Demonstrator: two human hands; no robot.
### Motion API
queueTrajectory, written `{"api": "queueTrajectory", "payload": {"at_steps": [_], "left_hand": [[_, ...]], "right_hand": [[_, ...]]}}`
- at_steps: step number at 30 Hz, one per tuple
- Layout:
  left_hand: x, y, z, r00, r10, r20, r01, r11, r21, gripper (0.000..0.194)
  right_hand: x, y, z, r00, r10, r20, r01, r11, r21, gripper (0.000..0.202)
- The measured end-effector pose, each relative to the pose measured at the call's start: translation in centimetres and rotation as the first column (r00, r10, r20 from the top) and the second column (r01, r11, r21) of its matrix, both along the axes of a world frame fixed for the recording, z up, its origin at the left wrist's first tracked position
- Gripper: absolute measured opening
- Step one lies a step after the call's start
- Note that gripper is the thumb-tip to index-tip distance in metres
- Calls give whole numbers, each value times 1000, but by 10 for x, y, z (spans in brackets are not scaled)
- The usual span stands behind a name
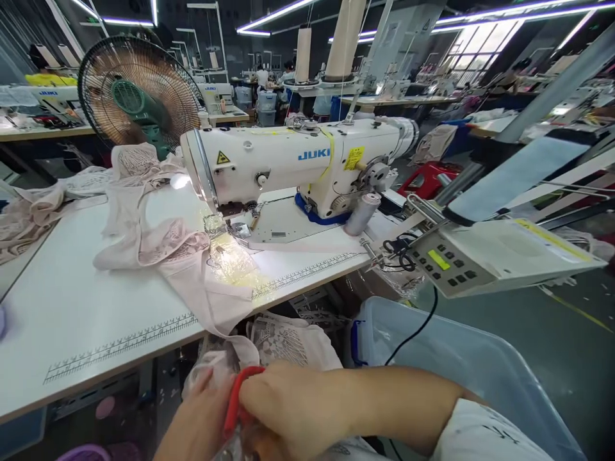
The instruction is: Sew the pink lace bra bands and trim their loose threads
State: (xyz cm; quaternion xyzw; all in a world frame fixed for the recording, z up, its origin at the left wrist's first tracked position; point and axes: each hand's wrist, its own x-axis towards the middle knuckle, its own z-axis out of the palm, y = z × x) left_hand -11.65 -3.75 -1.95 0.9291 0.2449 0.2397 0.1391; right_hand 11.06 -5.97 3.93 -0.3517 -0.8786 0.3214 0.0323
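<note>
Right hand [294, 398] is gripping a red handle [233, 404], bottom centre.
Left hand [196, 415] is touching pale fabric [220, 367] close alongside; its grip cannot be told.

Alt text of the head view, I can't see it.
A person's right hand grips a red-handled tool beside the left hand, which touches pale pink fabric before a white tabletop. On it stands a white JUKI sewing machine.
</note>
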Motion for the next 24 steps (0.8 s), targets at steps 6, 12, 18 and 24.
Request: {"api": "queueTrajectory", "payload": {"at_steps": [6, 12, 18, 24], "left_hand": [[-5, -8, 21, 994, -65, -84, 46, 977, -206, 22], [-70, 0, -2, 978, 59, -198, -167, 791, -589, 20], [-63, 20, -14, 940, 28, -340, -219, 814, -538, 22], [25, 19, 2, 991, -45, -129, -2, 941, -338, 21]], "right_hand": [[40, 5, 5, 999, 25, -28, -31, 971, -236, 22], [72, 20, 0, 996, -91, 27, 94, 979, -180, 21], [72, 33, -7, 992, -116, -41, 109, 984, -141, 8], [59, 39, 3, 990, -66, -125, 47, 987, -152, 23]]}}
